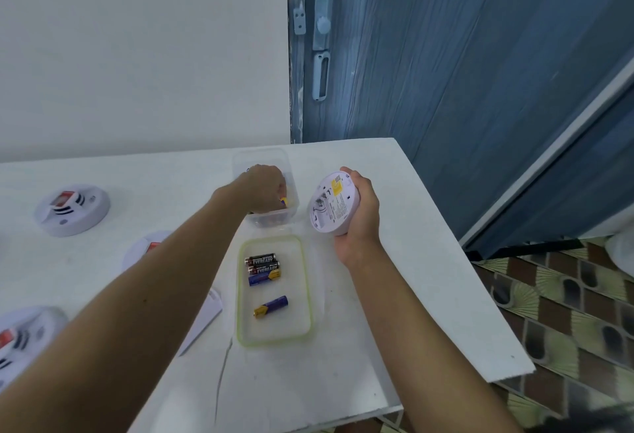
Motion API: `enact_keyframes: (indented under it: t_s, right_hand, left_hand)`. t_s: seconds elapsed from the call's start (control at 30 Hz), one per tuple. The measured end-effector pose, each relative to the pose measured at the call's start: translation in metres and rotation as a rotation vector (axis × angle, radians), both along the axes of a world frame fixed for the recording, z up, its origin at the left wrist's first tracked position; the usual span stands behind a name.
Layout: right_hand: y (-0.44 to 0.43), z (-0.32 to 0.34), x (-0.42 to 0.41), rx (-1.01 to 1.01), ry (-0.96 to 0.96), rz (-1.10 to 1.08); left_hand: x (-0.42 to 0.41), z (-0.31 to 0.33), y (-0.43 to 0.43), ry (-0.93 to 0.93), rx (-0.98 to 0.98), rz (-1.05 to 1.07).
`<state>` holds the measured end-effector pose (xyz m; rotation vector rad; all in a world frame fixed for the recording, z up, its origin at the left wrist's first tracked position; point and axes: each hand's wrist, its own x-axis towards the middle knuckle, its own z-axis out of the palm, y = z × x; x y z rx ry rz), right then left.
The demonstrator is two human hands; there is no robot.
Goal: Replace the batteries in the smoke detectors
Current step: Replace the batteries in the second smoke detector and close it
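Left hand (264,185) in clear plastic tub (260,156), fingers curled, pinching blue-and-yellow battery (284,200) | right hand (360,220) grips round white smoke detector (331,203) over white table (394,295), disc on edge, labelled back facing left.

Worn on the head, wide-angle, single view. Looks forward and steeply down over a white table (154,175) from close above, left hand (264,185) and right hand (360,216) mid-frame, facing a white wall (137,55) and blue door (446,55).
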<state>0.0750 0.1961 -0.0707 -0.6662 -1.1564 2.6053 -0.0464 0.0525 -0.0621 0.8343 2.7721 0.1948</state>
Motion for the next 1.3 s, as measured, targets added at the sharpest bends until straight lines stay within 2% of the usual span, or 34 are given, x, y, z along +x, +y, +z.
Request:
enact_keyframes:
  t_s: [0.1, 0.27, 0.4, 0.47, 0.57, 0.63, 0.8, 1.0, 1.2, 1.3]
  right_hand:
    - [0.000, -0.001, -0.001, -0.015, 0.018, 0.006]
    - [-0.001, -0.004, 0.004, -0.120, 0.104, 0.024]
    - [-0.004, -0.007, 0.006, -0.193, 0.162, 0.031]
    - [-0.005, -0.007, 0.009, -0.224, 0.187, 0.037]
    - [-0.008, -0.006, 0.011, -0.256, 0.203, 0.056]
    - [-0.010, -0.004, 0.013, -0.274, 0.209, 0.071]
    - [-0.020, 0.001, 0.019, -0.267, 0.225, 0.107]
    - [-0.029, 0.013, 0.027, -0.232, 0.204, 0.095]
    - [-0.038, 0.014, 0.034, -0.206, 0.185, 0.082]
    - [-0.040, 0.016, 0.037, -0.216, 0.182, 0.075]
  left_hand:
    - [0.004, -0.001, -0.002, 0.009, 0.172, 0.066]
    - [0.022, 0.002, -0.007, 0.023, 0.578, 0.238]
    - [0.045, 0.018, -0.010, 0.030, 0.836, 0.267]
    - [0.059, 0.029, -0.010, -0.025, 0.978, 0.301]
    - [0.078, 0.040, -0.009, -0.204, 1.158, 0.303]
    - [0.087, 0.043, -0.008, -0.243, 1.163, 0.283]
    - [0.107, 0.049, -0.005, -0.207, 1.089, 0.325]
    - [0.127, 0.046, -0.006, -0.318, 1.172, 0.444]
    - [0.139, 0.036, -0.008, -0.123, 1.003, 0.425]
    - [0.143, 0.031, -0.008, -0.085, 0.990, 0.421]
